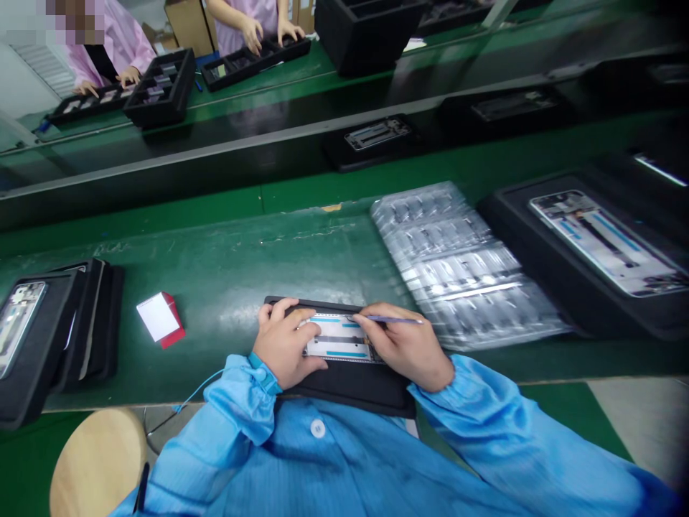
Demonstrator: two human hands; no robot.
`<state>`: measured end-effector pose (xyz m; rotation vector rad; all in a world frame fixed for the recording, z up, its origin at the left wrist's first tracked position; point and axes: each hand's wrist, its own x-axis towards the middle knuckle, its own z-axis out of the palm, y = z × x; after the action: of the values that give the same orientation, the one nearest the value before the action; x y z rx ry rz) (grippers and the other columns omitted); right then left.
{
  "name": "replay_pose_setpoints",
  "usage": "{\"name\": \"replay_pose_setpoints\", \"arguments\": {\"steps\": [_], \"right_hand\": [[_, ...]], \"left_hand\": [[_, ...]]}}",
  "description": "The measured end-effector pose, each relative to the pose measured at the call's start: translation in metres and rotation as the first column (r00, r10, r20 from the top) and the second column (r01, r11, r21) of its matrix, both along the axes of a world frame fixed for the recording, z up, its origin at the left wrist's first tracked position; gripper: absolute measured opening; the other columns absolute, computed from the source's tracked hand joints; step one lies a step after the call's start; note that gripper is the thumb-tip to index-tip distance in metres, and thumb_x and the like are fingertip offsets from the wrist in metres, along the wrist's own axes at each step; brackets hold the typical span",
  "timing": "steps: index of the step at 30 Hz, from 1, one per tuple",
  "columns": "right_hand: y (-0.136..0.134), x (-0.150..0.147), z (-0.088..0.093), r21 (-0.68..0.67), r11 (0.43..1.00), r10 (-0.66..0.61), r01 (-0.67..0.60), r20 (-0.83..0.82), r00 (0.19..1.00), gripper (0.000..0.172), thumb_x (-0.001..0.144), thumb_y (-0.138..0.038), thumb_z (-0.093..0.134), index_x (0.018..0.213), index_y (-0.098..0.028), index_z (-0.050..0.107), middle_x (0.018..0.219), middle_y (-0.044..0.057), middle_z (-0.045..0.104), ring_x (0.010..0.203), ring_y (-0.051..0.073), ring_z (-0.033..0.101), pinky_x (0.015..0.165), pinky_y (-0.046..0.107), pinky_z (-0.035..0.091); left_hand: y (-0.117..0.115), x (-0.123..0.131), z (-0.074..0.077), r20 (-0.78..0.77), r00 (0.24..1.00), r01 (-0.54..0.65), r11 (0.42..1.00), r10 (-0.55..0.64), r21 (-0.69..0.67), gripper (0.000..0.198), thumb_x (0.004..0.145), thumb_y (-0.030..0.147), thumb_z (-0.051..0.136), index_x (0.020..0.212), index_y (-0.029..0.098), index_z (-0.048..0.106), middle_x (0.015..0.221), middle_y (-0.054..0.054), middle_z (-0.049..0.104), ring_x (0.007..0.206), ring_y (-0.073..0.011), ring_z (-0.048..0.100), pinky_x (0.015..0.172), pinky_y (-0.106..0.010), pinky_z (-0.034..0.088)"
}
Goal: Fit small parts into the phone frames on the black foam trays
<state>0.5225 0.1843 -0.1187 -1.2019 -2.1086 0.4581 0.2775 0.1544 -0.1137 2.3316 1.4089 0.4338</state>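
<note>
Phone frame (339, 339) at near bench edge

It lies in a black tray (349, 391) on the green bench (242, 273). Left hand (283, 345) grips the tray's far rim, thumb on the frame. Right hand (412, 352) pinches a thin tool (395, 319), tip on the frame.

At six o'clock the left hand (283, 348) and right hand (409, 352) cover both ends of a flat silver phone frame (339, 337) (its parts, and the thin blue stylus (395, 320) tip, too small to tell). At nine o'clock the edge crops a black foam tray (32, 345).

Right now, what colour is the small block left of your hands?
The small block is white on top with a red edge; head view.
</note>
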Motion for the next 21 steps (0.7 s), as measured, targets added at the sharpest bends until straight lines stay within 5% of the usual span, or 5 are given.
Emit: {"name": "replay_pose_setpoints", "arguments": {"steps": [7, 11, 15, 18, 21], "right_hand": [[0.0, 0.004, 0.004, -0.008, 1.0, -0.009, 0.009, -0.056, 0.998, 0.008, 0.092, -0.026, 0.06, 0.086, -0.023, 0.064, 0.081, 0.004, 0.07, 0.075, 0.02, 0.069, 0.071, 0.033, 0.056], [-0.018, 0.017, 0.017, 0.045, 0.998, 0.052, -0.048, -0.081, 0.995, 0.01, 0.091, -0.019, 0.057, 0.097, -0.023, 0.065, 0.1, 0.008, 0.07, 0.094, 0.023, 0.068, 0.084, 0.036, 0.057], [-0.049, 0.013, 0.022, 0.039, 0.962, 0.256, -0.27, 0.211, 0.943, 0.031, 0.092, -0.021, 0.052, 0.121, -0.021, 0.063, 0.12, 0.013, 0.066, 0.106, 0.026, 0.066, 0.088, 0.042, 0.058], [-0.065, -0.003, 0.016, -0.007, 0.934, 0.335, -0.358, 0.373, 0.865, 0.025, 0.09, -0.032, 0.057, 0.11, -0.022, 0.067, 0.113, 0.011, 0.068, 0.094, 0.026, 0.069, 0.078, 0.043, 0.06], [-0.07, -0.014, 0.002, 0.07, 0.894, 0.39, -0.443, 0.367, 0.844, 0.017, 0.087, -0.023, 0.053, 0.094, -0.026, 0.068, 0.098, 0.006, 0.071, 0.081, 0.023, 0.07, 0.069, 0.04, 0.059]], "left_hand": [[-0.001, 0.002, 0.001, -0.008, 1.0, -0.01, 1.0, 0.01, 0.019, 0.056, 0.06, 0.052, 0.087, 0.106, 0.029, 0.064, 0.133, -0.007, 0.062, 0.134, -0.0396, 0.039, 0.101, -0.062, 0.027], [-0.011, -0.007, 0.0, 0.05, 0.983, -0.184, 0.976, 0.179, 0.117, 0.046, 0.071, 0.049, 0.08, 0.108, 0.026, 0.064, 0.132, -0.01, 0.058, 0.132, -0.0389, 0.042, 0.104, -0.061, 0.031], [-0.025, -0.029, -0.007, 0.152, 0.884, -0.462, 0.877, 0.443, 0.132, 0.026, 0.086, 0.029, 0.064, 0.11, 0.022, 0.06, 0.121, -0.012, 0.056, 0.118, -0.0307, 0.053, 0.1, -0.051, 0.045], [-0.033, -0.04, -0.009, 0.196, 0.857, -0.493, 0.869, 0.476, 0.044, 0.025, 0.086, 0.019, 0.057, 0.111, 0.022, 0.057, 0.114, -0.011, 0.056, 0.11, -0.027, 0.058, 0.095, -0.045, 0.052], [-0.037, -0.039, -0.007, 0.219, 0.829, -0.529, 0.849, 0.514, 0.01, 0.027, 0.082, 0.012, 0.056, 0.107, 0.023, 0.057, 0.109, -0.009, 0.058, 0.1, -0.0237, 0.061, 0.09, -0.042, 0.055]]}}
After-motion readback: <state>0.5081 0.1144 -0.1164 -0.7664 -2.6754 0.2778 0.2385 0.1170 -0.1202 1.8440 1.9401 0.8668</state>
